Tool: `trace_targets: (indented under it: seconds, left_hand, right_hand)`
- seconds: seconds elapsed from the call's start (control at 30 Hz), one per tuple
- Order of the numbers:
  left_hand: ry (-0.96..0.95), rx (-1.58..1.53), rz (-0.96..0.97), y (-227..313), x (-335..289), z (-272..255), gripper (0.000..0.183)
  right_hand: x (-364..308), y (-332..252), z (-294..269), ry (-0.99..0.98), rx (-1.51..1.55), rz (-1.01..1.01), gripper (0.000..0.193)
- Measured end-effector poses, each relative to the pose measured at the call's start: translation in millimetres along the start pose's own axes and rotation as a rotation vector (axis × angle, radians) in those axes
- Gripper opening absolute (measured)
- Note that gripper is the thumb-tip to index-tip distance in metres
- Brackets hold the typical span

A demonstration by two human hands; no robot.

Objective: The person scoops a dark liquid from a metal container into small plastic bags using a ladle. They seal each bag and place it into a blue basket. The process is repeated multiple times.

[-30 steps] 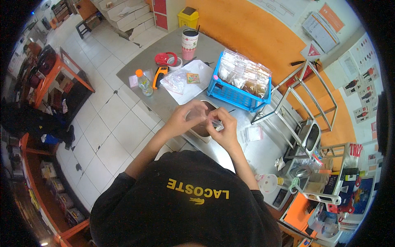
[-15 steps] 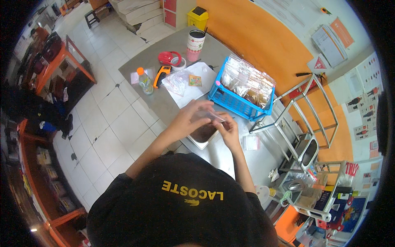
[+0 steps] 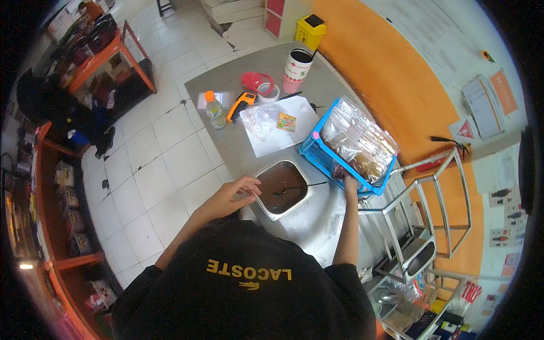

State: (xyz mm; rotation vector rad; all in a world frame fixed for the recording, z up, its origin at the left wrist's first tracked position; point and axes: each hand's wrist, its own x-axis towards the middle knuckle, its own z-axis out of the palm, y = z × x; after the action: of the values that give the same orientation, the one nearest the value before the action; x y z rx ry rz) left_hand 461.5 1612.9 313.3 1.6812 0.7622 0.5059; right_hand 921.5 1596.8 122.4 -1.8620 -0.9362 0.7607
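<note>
A rectangular steel pan (image 3: 262, 211) holds a dark brown substance (image 3: 283, 181), and a dark-handled spoon (image 3: 314, 184) leans in it over the right rim. My left hand (image 3: 241, 191) is beside the pan's left rim, fingers apart and holding nothing. At the near side of a blue plastic basket (image 3: 317, 152), my right hand (image 3: 350, 182) grips a small clear plastic bag (image 3: 339, 170) with dark filling. Its fingertips are partly hidden. Several filled clear bags (image 3: 360, 136) stand in rows inside the basket.
Beyond the pan lie a white sheet (image 3: 266, 144), a small packet (image 3: 286, 122), an orange thermometer gun (image 3: 241, 106), a bottle with an orange cap (image 3: 215, 110), a tape roll (image 3: 268, 92) and a tall cup (image 3: 297, 71). A metal frame rack (image 3: 416, 198) stands right.
My hands have parted from above the pan. My right hand has carried the plastic bag right to the basket; the left has drawn back to the pan's left side. The view has shifted.
</note>
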Motion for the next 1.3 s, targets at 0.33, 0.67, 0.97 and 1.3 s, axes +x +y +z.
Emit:
trace_targets:
  seconds: [0.33, 0.67, 0.97, 1.3]
  left_hand:
    - [0.113, 0.021, -0.141, 8.3, -21.8, -3.4, 0.031]
    - [0.115, 0.033, -0.199, -2.3, -37.1, -4.8, 0.027]
    - [0.149, 0.029, -0.191, -1.8, -44.1, -2.7, 0.027]
    - [-0.002, -0.010, -0.151, -8.9, -35.4, 0.0, 0.025]
  right_hand:
    - [83.7, -15.0, 87.8, 0.214, -0.517, -0.160, 0.023]
    - [95.8, -14.4, 84.0, 0.247, -0.643, -0.163, 0.023]
    - [102.5, -29.2, 94.2, 0.239, -0.729, -0.199, 0.023]
    - [-12.1, -13.3, 68.9, 0.392, -0.893, -0.312, 0.023]
